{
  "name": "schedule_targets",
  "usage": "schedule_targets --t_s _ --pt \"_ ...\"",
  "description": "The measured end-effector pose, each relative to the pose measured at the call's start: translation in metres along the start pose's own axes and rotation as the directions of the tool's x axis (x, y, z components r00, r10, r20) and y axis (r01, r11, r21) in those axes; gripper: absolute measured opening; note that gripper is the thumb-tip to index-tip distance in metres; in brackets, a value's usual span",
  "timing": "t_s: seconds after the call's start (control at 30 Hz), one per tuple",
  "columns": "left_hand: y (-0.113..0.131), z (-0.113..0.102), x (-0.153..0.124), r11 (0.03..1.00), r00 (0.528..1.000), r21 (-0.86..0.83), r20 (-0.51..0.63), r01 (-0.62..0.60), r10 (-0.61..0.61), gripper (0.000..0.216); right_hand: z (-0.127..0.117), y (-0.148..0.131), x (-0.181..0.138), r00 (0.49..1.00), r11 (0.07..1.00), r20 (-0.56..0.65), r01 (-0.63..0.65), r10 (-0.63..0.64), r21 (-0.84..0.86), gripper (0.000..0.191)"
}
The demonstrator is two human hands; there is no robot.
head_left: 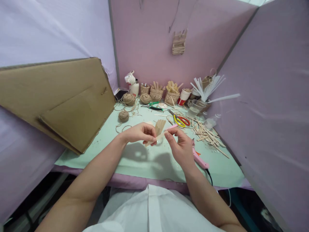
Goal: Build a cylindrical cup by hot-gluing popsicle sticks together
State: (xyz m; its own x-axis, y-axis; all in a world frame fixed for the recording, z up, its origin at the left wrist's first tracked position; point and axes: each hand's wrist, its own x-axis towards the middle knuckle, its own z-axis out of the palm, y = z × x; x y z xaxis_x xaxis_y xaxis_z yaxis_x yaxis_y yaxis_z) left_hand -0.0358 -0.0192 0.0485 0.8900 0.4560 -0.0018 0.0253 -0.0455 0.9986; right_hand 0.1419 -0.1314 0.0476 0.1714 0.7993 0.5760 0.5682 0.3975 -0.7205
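Observation:
My left hand (141,132) is closed around a small fan of glued wooden craft sticks (159,126), held above the mint-green table (101,141). My right hand (180,143) pinches a pink-tipped stick (170,128) whose end touches the wooden piece. Both hands hover over the middle of the table, fingers curled. A pink glue gun (200,158) lies on the table just right of my right wrist, its black cord running off the front edge.
A large cardboard sheet (60,96) leans at the left. Twine balls (123,116), small baskets of sticks (156,93), a red-and-white cup (183,96), scissors (181,121), pliers (152,105), a clear cup (196,108) and scattered sticks (209,135) crowd the back and right.

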Motion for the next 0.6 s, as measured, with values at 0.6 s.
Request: schedule_targets --t_s 0.6 --pt "-0.018 0.007 0.013 0.989 0.976 -0.138 0.219 0.052 -0.021 0.025 0.004 0.006 -0.005 0.969 0.979 0.244 -0.087 0.041 0.183 0.020"
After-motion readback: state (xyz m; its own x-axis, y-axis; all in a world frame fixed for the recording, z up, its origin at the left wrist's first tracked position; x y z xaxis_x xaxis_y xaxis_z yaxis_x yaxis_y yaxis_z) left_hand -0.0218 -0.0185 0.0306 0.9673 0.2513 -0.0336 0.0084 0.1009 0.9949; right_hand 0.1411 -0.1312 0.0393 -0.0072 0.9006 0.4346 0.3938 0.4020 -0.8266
